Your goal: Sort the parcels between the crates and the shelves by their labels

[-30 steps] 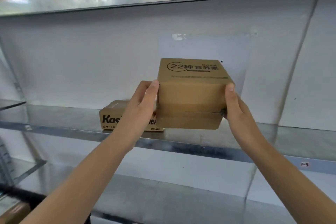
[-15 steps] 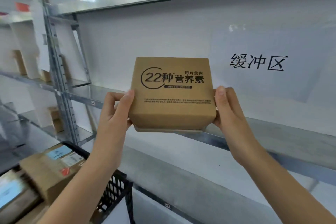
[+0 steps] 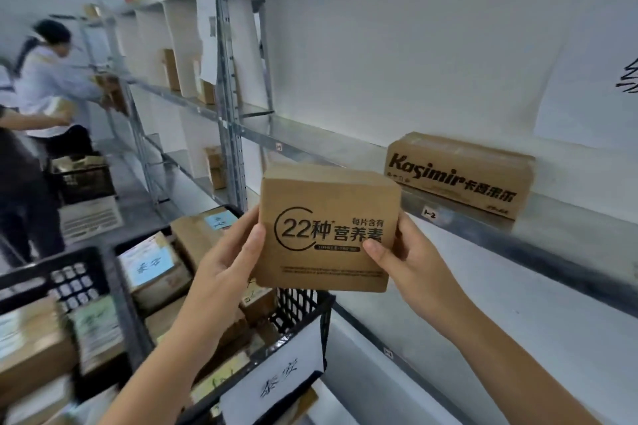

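Parcels: gripping one brown parcel (image 3: 328,228) between left hand (image 3: 224,269) and right hand (image 3: 414,269), facing one Kasimir box (image 3: 459,172) far right.

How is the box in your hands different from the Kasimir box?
The held box is gripped between left hand and right hand; the Kasimir box rests on the shelf. The held box reads "22", the Kasimir box its brand name. The held box looks squarer, the Kasimir box longer. Both are brown cardboard.

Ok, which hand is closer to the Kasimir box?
Right. The right hand grips the parcel below-left of the Kasimir box; the left hand holds its far edge.
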A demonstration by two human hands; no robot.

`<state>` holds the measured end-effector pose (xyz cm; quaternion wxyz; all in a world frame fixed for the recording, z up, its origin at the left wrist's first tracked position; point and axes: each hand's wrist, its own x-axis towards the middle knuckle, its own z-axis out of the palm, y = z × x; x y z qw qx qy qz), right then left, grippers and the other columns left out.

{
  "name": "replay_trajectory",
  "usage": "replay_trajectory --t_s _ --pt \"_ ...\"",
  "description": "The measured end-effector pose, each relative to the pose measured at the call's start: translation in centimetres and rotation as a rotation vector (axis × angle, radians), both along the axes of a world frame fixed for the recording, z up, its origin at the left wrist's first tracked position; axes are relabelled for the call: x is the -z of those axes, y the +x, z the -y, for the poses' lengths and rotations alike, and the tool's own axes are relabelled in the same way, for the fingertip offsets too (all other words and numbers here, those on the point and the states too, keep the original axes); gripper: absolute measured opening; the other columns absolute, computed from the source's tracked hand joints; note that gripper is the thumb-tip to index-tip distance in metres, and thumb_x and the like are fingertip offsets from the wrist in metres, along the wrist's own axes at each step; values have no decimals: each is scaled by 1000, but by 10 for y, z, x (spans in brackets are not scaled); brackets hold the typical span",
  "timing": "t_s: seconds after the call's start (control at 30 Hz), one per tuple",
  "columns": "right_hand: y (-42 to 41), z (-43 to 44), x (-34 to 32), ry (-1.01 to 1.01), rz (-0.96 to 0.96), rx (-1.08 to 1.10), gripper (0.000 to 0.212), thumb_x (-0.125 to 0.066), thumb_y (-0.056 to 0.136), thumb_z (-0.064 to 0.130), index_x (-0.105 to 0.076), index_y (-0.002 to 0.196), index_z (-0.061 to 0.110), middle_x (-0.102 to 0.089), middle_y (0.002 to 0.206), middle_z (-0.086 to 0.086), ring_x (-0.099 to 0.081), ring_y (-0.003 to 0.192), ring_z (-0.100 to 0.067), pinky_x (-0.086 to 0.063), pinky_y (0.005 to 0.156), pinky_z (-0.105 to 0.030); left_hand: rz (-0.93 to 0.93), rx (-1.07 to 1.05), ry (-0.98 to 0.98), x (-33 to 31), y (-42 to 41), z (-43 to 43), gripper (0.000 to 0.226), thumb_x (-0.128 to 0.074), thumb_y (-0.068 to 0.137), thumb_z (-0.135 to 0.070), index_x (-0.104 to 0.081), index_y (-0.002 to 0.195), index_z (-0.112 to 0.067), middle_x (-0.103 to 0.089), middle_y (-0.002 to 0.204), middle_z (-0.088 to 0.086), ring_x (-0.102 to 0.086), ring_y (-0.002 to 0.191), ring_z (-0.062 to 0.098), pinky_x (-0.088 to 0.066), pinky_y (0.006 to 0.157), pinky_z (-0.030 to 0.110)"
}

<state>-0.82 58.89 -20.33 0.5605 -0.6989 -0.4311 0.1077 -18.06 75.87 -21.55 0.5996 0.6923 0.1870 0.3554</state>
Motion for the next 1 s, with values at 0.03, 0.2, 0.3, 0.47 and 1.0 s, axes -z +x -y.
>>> replay_trajectory --t_s 0.03,0.2,0.3,0.47,1.0 --pt "-2 -7 8 -43 8 -2 56 -61 96 26 -38 145 37 -63 121 28 -57 113 11 -48 105 -33 -41 -6 -19 7 -6 -4 34 -46 86 -65 -53 119 -69 -62 118 -38 -60 105 -13 -43 88 20" --pt "-15 -35 37 -117 -30 -131 70 -68 89 27 -30 147 40 -55 135 20 -50 127 4 -42 111 -36 -160 -130 -144 31 -41 -18 29 -37 82 -73 -59 101 -71 -72 106 -25 -69 95 1 -44 83 22" --pt "-25 -50 48 -192 27 -127 67 -76 83 35 -29 121 64 -50 130 24 -51 117 7 -47 99 -25 -160 -218 -232 44 -62 -26 32 -41 83 -70 -67 99 -61 -76 104 -8 -72 96 16 -51 89 35" --pt "-36 -68 58 -276 136 -101 75 -85 74 26 -29 114 54 -47 124 6 -52 102 -2 -50 95 -40 -149 -310 -394 70 -87 -28 52 -47 78 -73 -79 95 -36 -77 102 -3 -73 98 18 -51 97 42" --pt "-35 -63 67 -75 -142 -288 42 -40 97 -6 -59 101 32 -66 115 7 -67 104 -20 -57 86 -51 -14 -478 -468 105 -86 -15 38 -45 100 -51 -73 87 -29 -75 101 -4 -69 102 16 -57 87 50"
